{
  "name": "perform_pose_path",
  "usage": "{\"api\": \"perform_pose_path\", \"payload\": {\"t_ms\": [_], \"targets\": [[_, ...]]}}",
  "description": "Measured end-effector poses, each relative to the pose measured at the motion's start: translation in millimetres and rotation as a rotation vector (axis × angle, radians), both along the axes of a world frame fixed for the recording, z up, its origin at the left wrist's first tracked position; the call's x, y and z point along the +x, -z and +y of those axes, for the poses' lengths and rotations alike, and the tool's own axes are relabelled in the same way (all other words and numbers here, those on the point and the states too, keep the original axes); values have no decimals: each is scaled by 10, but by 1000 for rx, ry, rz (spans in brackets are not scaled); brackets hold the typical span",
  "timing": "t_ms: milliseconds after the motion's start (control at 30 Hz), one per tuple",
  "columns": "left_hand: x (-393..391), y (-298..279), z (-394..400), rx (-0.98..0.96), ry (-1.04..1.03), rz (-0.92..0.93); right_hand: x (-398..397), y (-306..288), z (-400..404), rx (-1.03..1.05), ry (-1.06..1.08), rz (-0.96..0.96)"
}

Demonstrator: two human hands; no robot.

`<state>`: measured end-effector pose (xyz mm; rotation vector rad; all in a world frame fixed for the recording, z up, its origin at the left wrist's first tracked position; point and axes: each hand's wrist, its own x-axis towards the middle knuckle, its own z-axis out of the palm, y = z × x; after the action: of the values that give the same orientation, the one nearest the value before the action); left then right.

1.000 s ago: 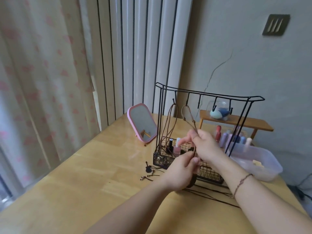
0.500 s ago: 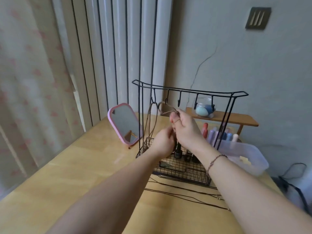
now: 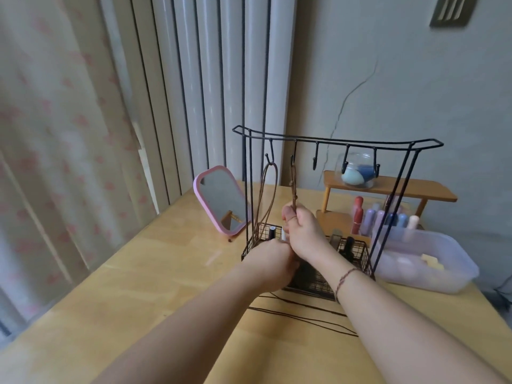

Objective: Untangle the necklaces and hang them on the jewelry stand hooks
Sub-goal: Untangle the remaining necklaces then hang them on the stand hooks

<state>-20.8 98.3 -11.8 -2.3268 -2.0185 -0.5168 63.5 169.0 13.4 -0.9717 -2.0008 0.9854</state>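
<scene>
Hooks on the black wire jewelry stand [image 3: 336, 142]: five counted along the top bar. Two carry brown cord necklaces. First necklace [image 3: 268, 195] hangs as a long loop from the leftmost hook, left of the fingers, its lower end dropping toward the stand's mesh basket. Second necklace [image 3: 293, 184] hangs from the next hook, straight above the fingers, knotted partway down. More dark cords [image 3: 299, 314] lie loose on the wooden table [image 3: 116, 295], below both wrists; number hard to tell.

Two hands in view. Right hand [image 3: 303, 231] is raised in front of the basket, wrist cocked upward, fingers curled tight around the lower run of the second necklace. A thin braided bracelet [image 3: 345, 281] circles that wrist. Left hand [image 3: 273, 260] sits just below and touching the right, curled inward at the basket's front edge; whether its fingers hold cord cannot be told, since they are hidden behind the knuckles.

Half a second back the right hand was up at hook height with the cord looped between its fingers; now the loop sits on the second hook and the hand is lower on the cord.

Beyond the fingers: one pink mirror [image 3: 220, 199] to the left, one wooden shelf [image 3: 393, 187] with a jar, one clear plastic tub [image 3: 426, 261] to the right.
</scene>
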Motion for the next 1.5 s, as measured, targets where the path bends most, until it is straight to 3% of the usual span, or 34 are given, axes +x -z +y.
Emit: {"api": "perform_pose_path", "payload": {"t_ms": [133, 233, 300, 367, 467, 567, 733, 900, 1067, 1200, 1300, 1500], "targets": [[-161, 154, -217, 163, 103, 86, -92, 183, -24, -123, -42, -137], [-309, 180, -446, 397, 205, -18, -97, 218, -64, -59, -79, -247], [-394, 203, -532, 587, 143, -101, -117, 206, -116, 69, -102, -388], [-447, 233, -532, 683, -64, -243, -170, 209, -181, 253, -31, -613], [-426, 215, -473, 614, -326, -504, -256, 178, -263, 431, 144, -1005], [-423, 160, -375, 490, -401, -494, -305, 142, -308, 394, 217, -1148], [-417, 52, -258, 385, -327, -325, -333, 239, -270, 115, 43, -876], [-445, 68, -210, 218, -337, -143, -186, 212, -299, 22, -76, -745], [-411, -16, -203, 88, -430, 93, 21, 202, -352, 33, -167, -541], [-300, -144, -118, -5, -486, 264, 93, 281, -348, 142, -166, -565], [-303, -168, -13, -39, -507, 276, 91, 273, -356, 102, -152, -591], [-408, -96, 71, -146, -554, 95, 24, 239, -271, -54, -115, -551]]}}
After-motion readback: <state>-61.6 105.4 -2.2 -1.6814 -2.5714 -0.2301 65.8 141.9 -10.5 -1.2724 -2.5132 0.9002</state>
